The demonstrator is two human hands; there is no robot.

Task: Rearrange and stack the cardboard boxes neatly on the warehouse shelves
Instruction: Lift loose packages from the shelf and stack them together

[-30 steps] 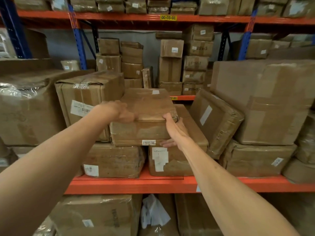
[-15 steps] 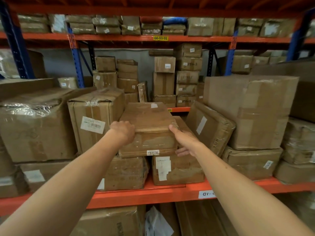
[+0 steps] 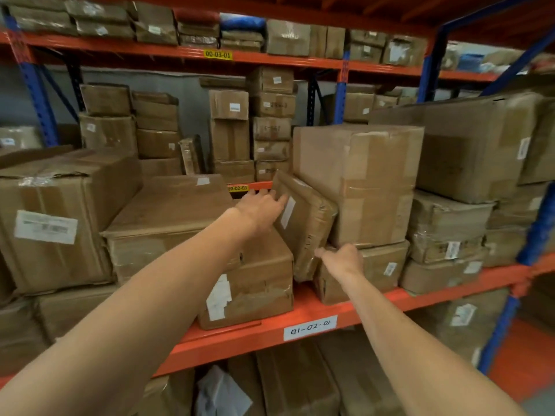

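You stand before an orange shelf (image 3: 246,340) with blue posts, full of taped cardboard boxes. A flat tilted box (image 3: 303,226) leans between a low box (image 3: 258,283) and a big box (image 3: 366,181). Your left hand (image 3: 261,210) reaches forward, fingers spread, touching its top edge. Your right hand (image 3: 342,261) is loosely curled at its lower side; neither hand clamps it yet

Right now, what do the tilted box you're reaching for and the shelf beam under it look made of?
Tilted box: brown cardboard under glossy clear tape or film, judging by its wrinkled sheen. Shelf beam: apparently orange-painted metal, smooth with straight edges.
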